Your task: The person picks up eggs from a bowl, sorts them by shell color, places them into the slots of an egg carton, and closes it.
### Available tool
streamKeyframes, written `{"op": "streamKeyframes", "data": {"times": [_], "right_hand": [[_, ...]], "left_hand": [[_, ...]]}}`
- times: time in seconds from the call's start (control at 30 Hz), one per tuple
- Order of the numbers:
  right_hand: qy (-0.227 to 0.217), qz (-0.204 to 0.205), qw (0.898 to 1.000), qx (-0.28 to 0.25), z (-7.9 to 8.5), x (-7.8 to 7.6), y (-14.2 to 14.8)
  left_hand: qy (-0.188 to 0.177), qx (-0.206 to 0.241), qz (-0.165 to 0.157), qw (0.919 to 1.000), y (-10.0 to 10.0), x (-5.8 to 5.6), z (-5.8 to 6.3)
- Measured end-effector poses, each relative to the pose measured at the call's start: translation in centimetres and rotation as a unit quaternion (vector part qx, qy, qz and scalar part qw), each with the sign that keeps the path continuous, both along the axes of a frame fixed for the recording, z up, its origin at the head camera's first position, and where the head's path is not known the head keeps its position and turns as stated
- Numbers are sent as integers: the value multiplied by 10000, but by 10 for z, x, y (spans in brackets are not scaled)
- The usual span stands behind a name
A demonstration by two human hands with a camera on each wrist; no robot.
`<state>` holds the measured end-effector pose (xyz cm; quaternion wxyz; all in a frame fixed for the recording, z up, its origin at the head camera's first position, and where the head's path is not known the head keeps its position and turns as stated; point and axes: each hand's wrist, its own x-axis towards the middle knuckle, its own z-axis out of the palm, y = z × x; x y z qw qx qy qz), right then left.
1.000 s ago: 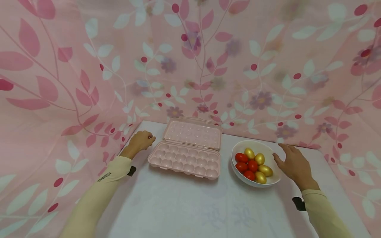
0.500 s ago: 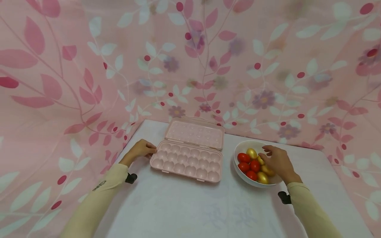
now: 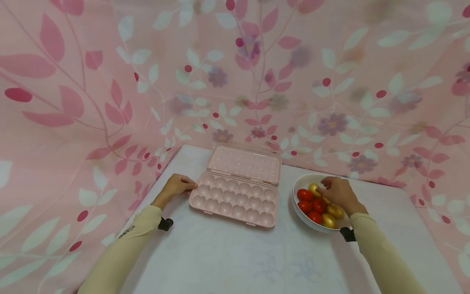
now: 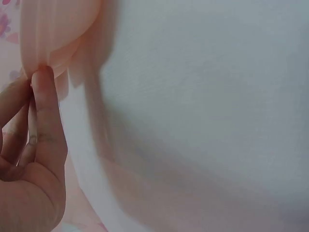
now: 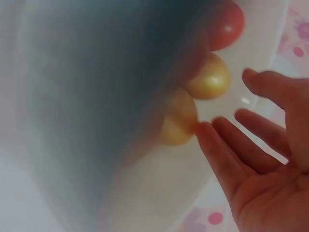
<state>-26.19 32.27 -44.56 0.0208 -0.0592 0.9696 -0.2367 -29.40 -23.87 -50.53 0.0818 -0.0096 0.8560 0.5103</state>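
My left hand (image 3: 177, 186) pinches the left edge of a pink egg box (image 3: 253, 218), its lid laid open behind the base. In the left wrist view, thumb and forefinger meet on the rim of that box (image 4: 36, 43). All its cups look bare. To the right, my right hand (image 3: 340, 194) reaches over a white bowl (image 3: 306, 221) of red eggs (image 3: 318, 205) and gold eggs (image 3: 328, 221). The right wrist view has the thumb and fingers spread apart near one gold egg (image 5: 212, 79), with a fingertip right at another gold egg (image 5: 181, 121).
Both things stand on a table with a white cloth (image 3: 227, 257). A pink floral curtain (image 3: 242, 81) hangs close behind and along the sides. A dark blurred shape (image 5: 96, 96) covers much of the right wrist view.
My left hand has moved right and taken hold of the egg box's edge. My right hand has moved left from beside the bowl to over the eggs. The head view has shifted slightly.
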Motion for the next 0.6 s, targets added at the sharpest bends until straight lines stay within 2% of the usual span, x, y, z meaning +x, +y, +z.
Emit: {"op": "streamKeyframes", "data": {"times": [0.1,0.17,0.3,0.4,0.6], "right_hand": [[-267,132,9995,109,9,-2,-1],[-403,285,9986,203,16,-4,-2],[-530,516,9966,358,26,-12,-7],[-564,585,9959,400,26,-18,-11],[-682,534,9952,459,19,-25,-17]], "left_hand": [[90,105,147,9998,1,2,0],[139,58,52,9999,3,4,3],[281,-255,-370,9986,5,8,11],[349,-404,-568,9970,5,10,13],[331,-541,-435,9970,5,12,11]]}}
